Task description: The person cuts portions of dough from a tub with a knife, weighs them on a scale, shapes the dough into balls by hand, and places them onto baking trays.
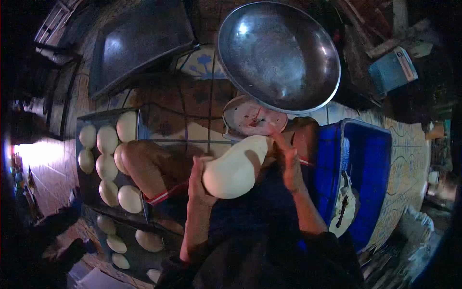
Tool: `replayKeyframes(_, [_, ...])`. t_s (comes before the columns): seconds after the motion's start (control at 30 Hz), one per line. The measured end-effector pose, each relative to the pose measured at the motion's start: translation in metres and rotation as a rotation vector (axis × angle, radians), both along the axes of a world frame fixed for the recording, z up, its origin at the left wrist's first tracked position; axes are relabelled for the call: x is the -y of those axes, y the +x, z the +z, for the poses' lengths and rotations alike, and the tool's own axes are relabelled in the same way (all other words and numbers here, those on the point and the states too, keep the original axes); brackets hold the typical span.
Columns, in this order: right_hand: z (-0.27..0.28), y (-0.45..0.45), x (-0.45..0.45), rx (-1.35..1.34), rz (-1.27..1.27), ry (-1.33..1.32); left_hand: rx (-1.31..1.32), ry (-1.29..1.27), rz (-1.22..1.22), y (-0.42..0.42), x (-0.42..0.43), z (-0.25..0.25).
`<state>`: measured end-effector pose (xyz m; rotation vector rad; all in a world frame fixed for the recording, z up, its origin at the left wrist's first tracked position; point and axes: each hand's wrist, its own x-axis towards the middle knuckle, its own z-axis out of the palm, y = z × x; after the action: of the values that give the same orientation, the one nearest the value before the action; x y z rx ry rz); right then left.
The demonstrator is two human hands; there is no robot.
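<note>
A large, pale, smooth piece that looks like dough is held up over my lap, rounded at its lower left and narrower at its upper right. My left hand supports its left side, with the fingers partly behind it. My right hand is raised beside the narrow end, fingers apart; whether it touches the piece is unclear. Just beyond the narrow end lies a round pinkish dish with small dark bits in it.
A wide metal bowl stands ahead. On the left, dark trays hold several pale rounded pieces. A blue bin at right contains pale material. Another dark tray is at upper left.
</note>
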<state>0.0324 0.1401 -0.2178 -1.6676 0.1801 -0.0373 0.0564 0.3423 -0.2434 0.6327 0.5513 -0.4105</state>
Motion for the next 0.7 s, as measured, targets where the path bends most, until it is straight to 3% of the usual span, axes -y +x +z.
replayKeyframes(0.07, [-0.02,-0.01,0.003,-0.044,0.048,0.035,0.072,0.142,-0.062,0.001,0.004,-0.01])
replayKeyframes(0.1, [-0.053,-0.037,-0.001,-0.123,-0.099,0.102,0.153,0.286,-0.154,0.005,0.01,-0.014])
replayKeyframes(0.13, [-0.07,-0.052,-0.003,-0.207,-0.252,0.17,0.171,0.426,-0.153,0.009,0.029,0.036])
replayKeyframes(0.17, [-0.04,-0.04,-0.016,-0.064,-0.193,-0.025,0.168,0.418,-0.16,0.01,0.034,0.037])
replayKeyframes(0.27, [-0.055,-0.049,-0.013,-0.242,-0.461,-0.018,0.359,0.607,-0.361,0.015,0.04,0.039])
replayKeyframes(0.33, [-0.051,-0.058,-0.003,0.063,-0.702,0.435,0.332,0.57,-0.131,0.018,0.039,0.041])
replayKeyframes(0.4, [-0.062,-0.063,-0.005,0.058,-0.699,0.28,0.283,0.653,0.146,0.016,0.049,0.037])
replayKeyframes(0.43, [-0.066,-0.065,-0.008,0.043,-0.683,0.129,0.283,0.65,0.138,0.012,0.053,0.043])
replayKeyframes(0.5, [-0.036,-0.036,-0.02,-0.091,-0.635,0.239,0.638,0.852,-0.032,0.008,0.053,0.064])
replayKeyframes(0.53, [-0.031,-0.024,-0.03,-0.265,-0.462,0.732,0.674,0.888,-0.198,0.004,0.049,0.066])
replayKeyframes(0.57, [-0.029,-0.018,-0.036,-0.436,-0.26,1.218,0.674,0.896,-0.2,0.003,0.047,0.064])
replayKeyframes(0.6, [-0.032,-0.015,-0.035,-0.434,-0.255,1.223,0.752,0.817,-0.321,0.003,0.045,0.059])
replayKeyframes(0.63, [-0.038,-0.012,-0.032,-0.345,-0.19,0.681,0.83,0.738,-0.435,0.005,0.043,0.051])
replayKeyframes(0.67, [-0.037,-0.005,-0.031,-0.238,-0.118,0.143,0.882,0.642,-0.389,0.012,0.029,0.044])
replayKeyframes(0.7, [-0.034,0.002,-0.032,-0.234,-0.11,0.151,0.584,0.624,-0.32,0.011,0.019,0.044])
